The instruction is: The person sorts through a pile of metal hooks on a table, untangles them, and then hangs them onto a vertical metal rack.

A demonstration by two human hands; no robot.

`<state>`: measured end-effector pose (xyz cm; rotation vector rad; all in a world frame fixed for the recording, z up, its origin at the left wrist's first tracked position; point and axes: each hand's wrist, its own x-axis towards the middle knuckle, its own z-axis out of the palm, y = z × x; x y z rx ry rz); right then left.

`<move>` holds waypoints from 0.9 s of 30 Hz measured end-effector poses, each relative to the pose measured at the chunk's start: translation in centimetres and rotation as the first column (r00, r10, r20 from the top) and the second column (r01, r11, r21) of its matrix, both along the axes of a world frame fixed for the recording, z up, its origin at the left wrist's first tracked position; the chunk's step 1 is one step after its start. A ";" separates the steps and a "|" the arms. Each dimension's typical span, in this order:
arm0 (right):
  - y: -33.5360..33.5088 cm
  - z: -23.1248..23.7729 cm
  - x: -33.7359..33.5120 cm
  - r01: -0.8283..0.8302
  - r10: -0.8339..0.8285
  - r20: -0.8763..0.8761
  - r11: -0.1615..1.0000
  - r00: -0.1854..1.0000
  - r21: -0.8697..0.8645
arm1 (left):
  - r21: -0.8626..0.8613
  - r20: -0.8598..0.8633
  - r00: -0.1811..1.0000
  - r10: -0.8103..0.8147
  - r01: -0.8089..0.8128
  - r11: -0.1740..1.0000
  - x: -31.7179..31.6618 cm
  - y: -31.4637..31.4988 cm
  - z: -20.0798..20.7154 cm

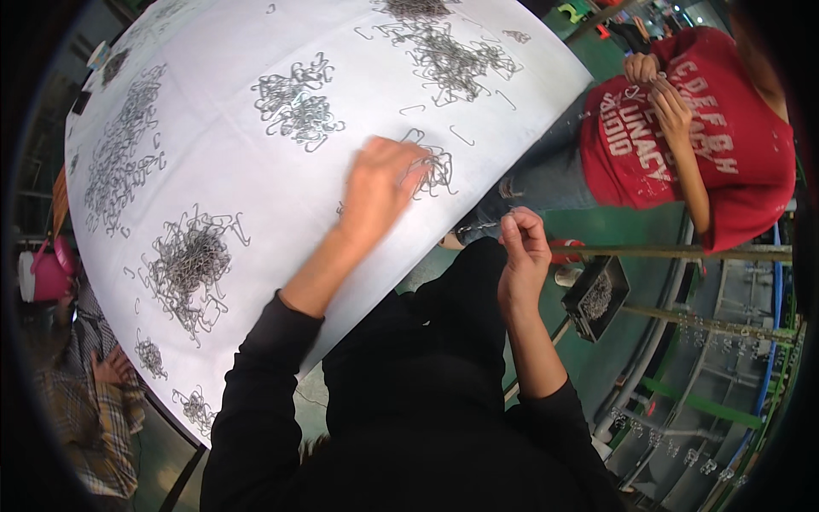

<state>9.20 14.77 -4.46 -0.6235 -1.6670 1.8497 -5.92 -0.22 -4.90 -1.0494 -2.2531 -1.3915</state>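
Note:
My left hand (380, 189) reaches over the white table (222, 154), smeared by motion. Its fingertips are at a small pile of metal hooks (439, 175) near the table's right edge, and whether they grip one is not visible. My right hand (523, 260) is raised beyond that edge, above my lap, thumb and fingers pinched together. Something thin and silvery (478, 228) shows beside its fingertips, too small to make out. Loose single hooks (461, 135) lie a little farther off from the small pile.
More hook heaps (192, 260) are spread across the table. A co-worker in a red shirt (695, 128) sits at the right, both hands together. Another person in a plaid sleeve (98, 427) is at the lower left. A black bin (595, 299) of metal pieces stands below right, beside metal rails (682, 253).

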 end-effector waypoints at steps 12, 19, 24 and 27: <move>0.6 -0.6 0.4 -0.015 0.015 -0.002 0.998 1.000 -0.055 | -0.342 -0.002 0.864 0.504 -0.474 0.811 -5.3 -8.8 -2.7; 0.7 -0.1 0.5 -0.033 0.034 -0.042 0.999 0.999 0.009 | -0.374 -0.149 0.811 0.566 -0.576 0.727 -5.5 -8.7 -2.6; 0.6 0.2 0.5 -0.041 0.042 -0.038 0.999 0.998 0.020 | -0.502 -0.097 0.733 0.674 -0.620 0.603 -5.2 -7.9 -1.6; 0.4 0.4 0.6 -0.062 0.063 -0.041 0.998 0.997 0.025 | -0.524 -0.189 0.741 0.644 -0.631 0.572 -5.3 -6.8 -2.3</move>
